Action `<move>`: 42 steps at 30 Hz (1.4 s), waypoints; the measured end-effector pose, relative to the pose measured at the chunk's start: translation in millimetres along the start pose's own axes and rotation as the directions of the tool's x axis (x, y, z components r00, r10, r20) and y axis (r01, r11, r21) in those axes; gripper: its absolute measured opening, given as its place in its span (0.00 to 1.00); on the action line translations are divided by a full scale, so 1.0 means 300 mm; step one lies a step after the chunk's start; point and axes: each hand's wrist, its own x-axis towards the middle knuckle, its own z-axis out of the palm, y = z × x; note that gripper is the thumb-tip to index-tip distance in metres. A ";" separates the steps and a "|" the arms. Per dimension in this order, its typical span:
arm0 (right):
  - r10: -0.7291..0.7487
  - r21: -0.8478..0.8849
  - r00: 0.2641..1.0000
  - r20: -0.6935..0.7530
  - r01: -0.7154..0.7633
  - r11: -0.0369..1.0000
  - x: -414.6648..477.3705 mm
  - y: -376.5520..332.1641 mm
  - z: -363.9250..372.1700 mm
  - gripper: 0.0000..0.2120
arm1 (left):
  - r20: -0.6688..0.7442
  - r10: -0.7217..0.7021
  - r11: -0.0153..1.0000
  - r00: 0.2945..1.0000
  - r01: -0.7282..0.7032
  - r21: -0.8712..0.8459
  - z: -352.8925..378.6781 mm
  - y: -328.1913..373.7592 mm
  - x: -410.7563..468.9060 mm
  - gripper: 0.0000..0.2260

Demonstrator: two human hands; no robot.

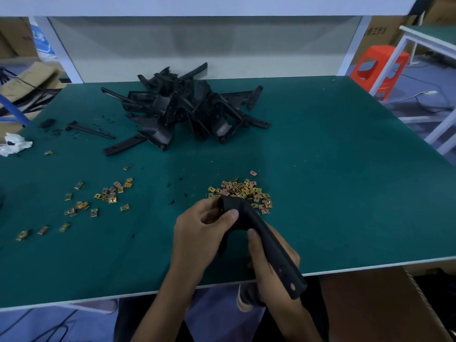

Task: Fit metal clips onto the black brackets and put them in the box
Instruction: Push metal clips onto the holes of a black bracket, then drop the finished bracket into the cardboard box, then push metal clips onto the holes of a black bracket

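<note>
Both hands are low in the centre of the frame, holding one black bracket (269, 243) just above the near edge of the green tabletop (333, 193). The left hand (199, 230) wraps around the curved upper end, with its thumb lying across the top. The right hand (266, 262) grips the long straight arm from below, thumb pressed at the inside of the bend. That arm runs down toward the lower right, past the tabletop edge, and two small holes show near its tip. I can't tell whether a clip is already on it or held under the fingers.

The clip heap (243, 191) of small gold and copper squares lies on the tabletop just above the hands, touching the bracket's top end in the frame. More scattered clips (111, 193) are spread loosely across the left and lower left.

The bracket pile (182, 107) is a tangled black stack in the upper centre, well apart from the hands. A single loose strip (91, 130) lies to its left, with black crumbs around it.

A crumpled white tissue (13, 144) sits at the far left edge. The orange stool (377, 67) stands off the tabletop at the upper right. A brown cardboard box (382, 304) shows at the lower right, below the tabletop edge — its contents are not visible.
</note>
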 end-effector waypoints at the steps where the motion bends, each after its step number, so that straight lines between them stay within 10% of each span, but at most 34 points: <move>1: 0.005 0.000 1.000 0.000 -0.005 1.000 -0.001 0.003 0.000 0.12 | -0.002 -0.001 1.000 1.000 0.001 -0.012 -0.001 -0.001 -0.001 0.14; 9: 0.182 0.051 0.983 0.027 -0.183 0.982 -0.022 -0.009 -0.041 0.20 | 0.040 0.059 0.998 0.997 -0.060 0.029 0.014 -0.002 -0.003 0.16; 15: 0.537 0.305 0.807 -0.246 -0.462 0.833 -0.146 0.007 -0.205 0.28 | 0.311 0.131 0.971 0.941 -0.185 0.152 0.114 -0.015 -0.068 0.08; 27: 0.604 0.637 0.318 -0.731 -0.001 0.771 -0.239 0.006 -0.773 0.16 | 0.393 0.103 0.938 0.914 -0.221 0.266 0.162 -0.139 -0.079 0.11; 33: 0.601 0.639 0.429 -0.674 -0.069 0.766 -0.197 0.061 -0.738 0.20 | 0.288 0.107 0.955 0.952 -0.179 0.237 0.151 -0.095 -0.140 0.09; 42: 0.360 0.254 0.836 -0.414 -0.274 0.928 0.059 -0.007 -0.454 0.06 | -0.157 0.307 0.900 0.939 -0.233 0.368 -0.073 -0.053 -0.095 0.05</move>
